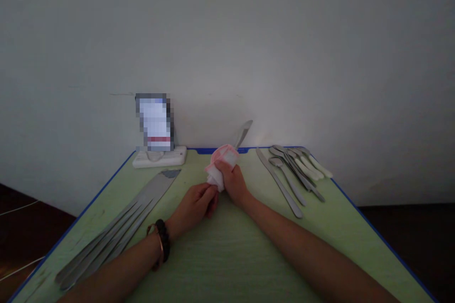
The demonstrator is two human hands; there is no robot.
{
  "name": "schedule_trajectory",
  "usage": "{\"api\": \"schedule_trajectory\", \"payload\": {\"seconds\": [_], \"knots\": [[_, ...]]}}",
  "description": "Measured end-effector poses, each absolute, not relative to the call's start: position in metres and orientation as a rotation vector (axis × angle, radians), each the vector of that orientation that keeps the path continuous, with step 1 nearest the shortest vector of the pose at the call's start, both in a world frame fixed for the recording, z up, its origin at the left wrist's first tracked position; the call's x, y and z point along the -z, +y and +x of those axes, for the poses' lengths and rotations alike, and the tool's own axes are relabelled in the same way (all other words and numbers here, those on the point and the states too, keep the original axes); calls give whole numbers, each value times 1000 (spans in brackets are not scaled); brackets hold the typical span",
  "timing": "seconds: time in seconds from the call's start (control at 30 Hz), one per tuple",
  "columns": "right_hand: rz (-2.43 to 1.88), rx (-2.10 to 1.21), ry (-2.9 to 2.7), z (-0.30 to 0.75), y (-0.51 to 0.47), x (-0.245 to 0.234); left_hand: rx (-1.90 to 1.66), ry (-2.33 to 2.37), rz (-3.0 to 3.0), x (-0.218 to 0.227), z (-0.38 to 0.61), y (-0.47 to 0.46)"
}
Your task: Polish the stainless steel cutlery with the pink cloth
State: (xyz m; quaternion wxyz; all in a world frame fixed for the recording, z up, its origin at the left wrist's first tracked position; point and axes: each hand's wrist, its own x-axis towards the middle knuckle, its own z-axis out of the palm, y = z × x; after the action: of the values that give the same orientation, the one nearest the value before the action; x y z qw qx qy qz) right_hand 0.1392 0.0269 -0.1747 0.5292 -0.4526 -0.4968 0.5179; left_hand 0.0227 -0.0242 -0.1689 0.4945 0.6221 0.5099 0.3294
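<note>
My right hand (pixel 231 180) is wrapped round a pink-and-white cloth (pixel 224 154), thumb on top. Out of the cloth's far side sticks the blade of a table knife (pixel 244 133), tilted up to the right. The middle of the knife is covered by the cloth. At the cloth's lower left, my left hand (pixel 201 201) is closed, in line with the blade, on the knife's handle end; its fingers hide the handle itself. A dark beaded bracelet and a thin bangle circle the left wrist.
Several table knives (pixel 121 227) lie fanned together on the left of the green table (pixel 227 260). On the right lie a single knife (pixel 279 182), a spoon (pixel 289 182) and more cutlery, some white-handled (pixel 309 168). A blurred phone (pixel 154 120) stands on a white base (pixel 170 157) by the wall.
</note>
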Motion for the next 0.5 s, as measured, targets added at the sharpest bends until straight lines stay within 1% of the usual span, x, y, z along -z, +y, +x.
{"api": "schedule_trajectory", "payload": {"seconds": [0.5], "knots": [[-1049,-1282,-1113,139,28,175,-765,1300,1649,168,22,-24]]}}
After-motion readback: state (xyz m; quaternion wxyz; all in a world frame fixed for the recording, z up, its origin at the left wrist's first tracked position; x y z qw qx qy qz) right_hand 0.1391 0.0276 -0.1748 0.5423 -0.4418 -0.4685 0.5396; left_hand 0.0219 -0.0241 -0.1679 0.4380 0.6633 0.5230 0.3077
